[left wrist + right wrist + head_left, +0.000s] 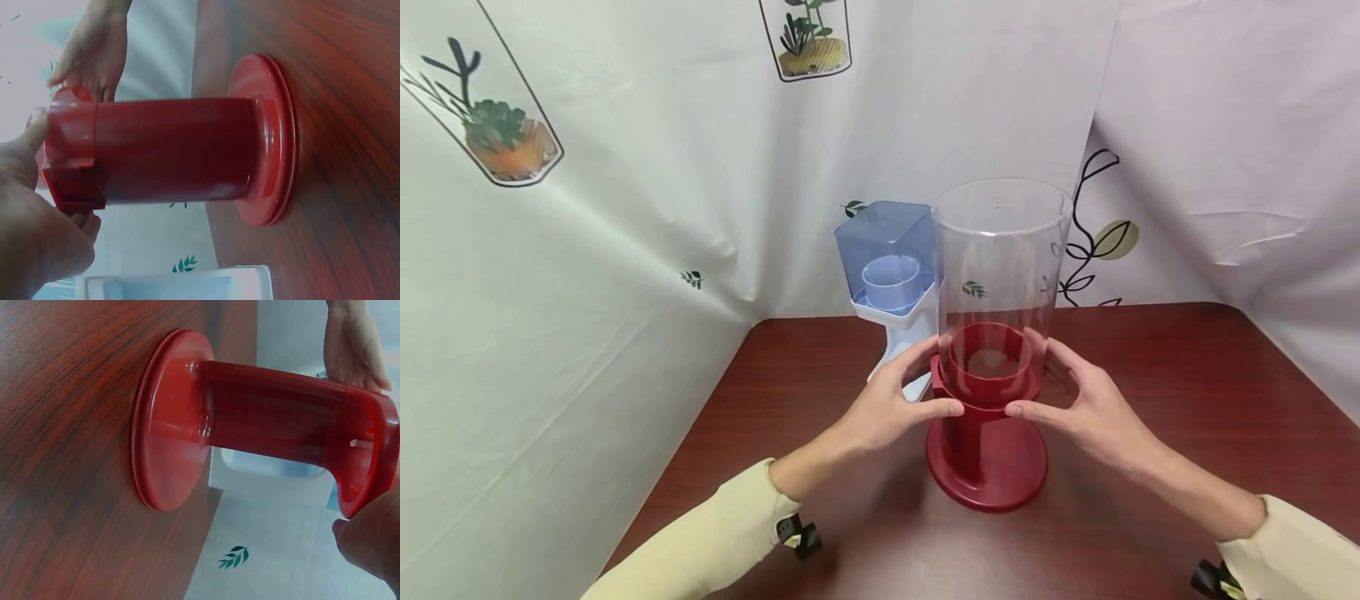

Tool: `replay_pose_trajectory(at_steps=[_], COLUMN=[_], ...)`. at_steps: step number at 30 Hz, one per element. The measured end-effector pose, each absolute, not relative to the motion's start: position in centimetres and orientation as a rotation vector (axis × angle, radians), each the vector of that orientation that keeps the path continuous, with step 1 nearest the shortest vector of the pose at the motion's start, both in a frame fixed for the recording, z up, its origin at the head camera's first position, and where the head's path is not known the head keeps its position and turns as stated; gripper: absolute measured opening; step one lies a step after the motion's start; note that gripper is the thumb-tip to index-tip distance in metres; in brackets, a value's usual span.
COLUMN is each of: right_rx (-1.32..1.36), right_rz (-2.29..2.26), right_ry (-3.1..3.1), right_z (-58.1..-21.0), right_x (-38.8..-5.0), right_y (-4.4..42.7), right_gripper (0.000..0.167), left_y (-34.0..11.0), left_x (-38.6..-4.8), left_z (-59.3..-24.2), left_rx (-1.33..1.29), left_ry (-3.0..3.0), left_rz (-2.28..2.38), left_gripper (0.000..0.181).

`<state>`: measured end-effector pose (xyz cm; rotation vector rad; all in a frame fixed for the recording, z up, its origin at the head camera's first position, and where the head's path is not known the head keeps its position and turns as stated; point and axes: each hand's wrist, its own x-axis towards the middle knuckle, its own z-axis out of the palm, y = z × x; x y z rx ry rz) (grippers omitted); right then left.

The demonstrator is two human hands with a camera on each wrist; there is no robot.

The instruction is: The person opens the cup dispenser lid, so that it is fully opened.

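Note:
A red dispenser stand with a round foot stands upright on the table. On its collar sits a tall clear cylinder with an open top. My left hand grips the collar from the left, its thumb across the front. From the right, my right hand holds the same collar, thumb likewise in front; its other fingers are partly hidden. The left wrist view has the red column between both hands. In the right wrist view, the collar touches my right hand.
Behind and left of the red stand is a second dispenser, with a translucent blue bin and a white base. Dark red-brown wood forms the tabletop. White printed cloth hangs along the back and sides.

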<state>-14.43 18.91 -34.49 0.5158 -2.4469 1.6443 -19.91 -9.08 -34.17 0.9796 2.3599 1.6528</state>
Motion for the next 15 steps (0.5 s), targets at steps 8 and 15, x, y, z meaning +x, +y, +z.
replay_pose_trajectory(at_steps=[8, 15], right_rx=[0.488, 0.483], right_rz=[1.629, 1.641], right_ry=[-2.451, -2.452], right_z=[-34.4, -34.4], right_x=[-14.3, -14.3], right_y=[18.9, 18.9], right_gripper=[0.09, 0.09], left_y=[-8.6, -8.1], left_x=[-21.3, -21.4], left_z=[-34.4, -34.9], left_rx=[1.043, 1.052], left_ry=[2.29, 2.286], left_rz=[1.608, 1.624], left_gripper=[0.086, 0.079])
